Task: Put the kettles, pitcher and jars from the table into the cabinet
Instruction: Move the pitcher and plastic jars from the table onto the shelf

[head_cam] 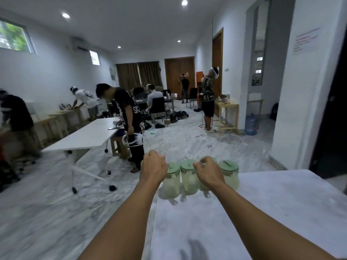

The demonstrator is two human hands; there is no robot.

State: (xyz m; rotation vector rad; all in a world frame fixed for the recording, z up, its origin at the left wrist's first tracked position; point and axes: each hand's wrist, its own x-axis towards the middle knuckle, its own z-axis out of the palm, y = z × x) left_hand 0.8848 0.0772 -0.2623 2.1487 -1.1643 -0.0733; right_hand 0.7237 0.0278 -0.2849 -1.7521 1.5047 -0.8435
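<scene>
We have both arms stretched out toward twelve o'clock over the pale worktop [262,212], which fills the picture from about four to six o'clock. Four jars [188,177] with pale green lids stand in a row, side by side, at its far edge, just beyond our hands. The frame is blurred, so we cannot say whether they touch one another.

Our left hand [154,167] hangs at the nine o'clock end of the row, beside the first jar, with its fingers curled in. The thumb and forefinger pinch a thin pale strand [147,145] that rises from the top of the fist.

Our right hand [208,172] is in front of the third jar and hides most of it. Its fingers are curled round a small pale loop [201,162] above that jar's lid. We cannot tell what the loop belongs to. The fourth jar stands free at the three o'clock end.

Beyond the worktop lies a grey-veined marble floor [56,212]. A person in a black printed shirt [127,113] stands at about eleven o'clock, beside a long white table on castors [90,134]. More people bend over benches along the nine o'clock wall. A blue water bottle [250,124] sits on the floor at about two o'clock. Brown wooden doors [179,74] close the far end of the room.
</scene>
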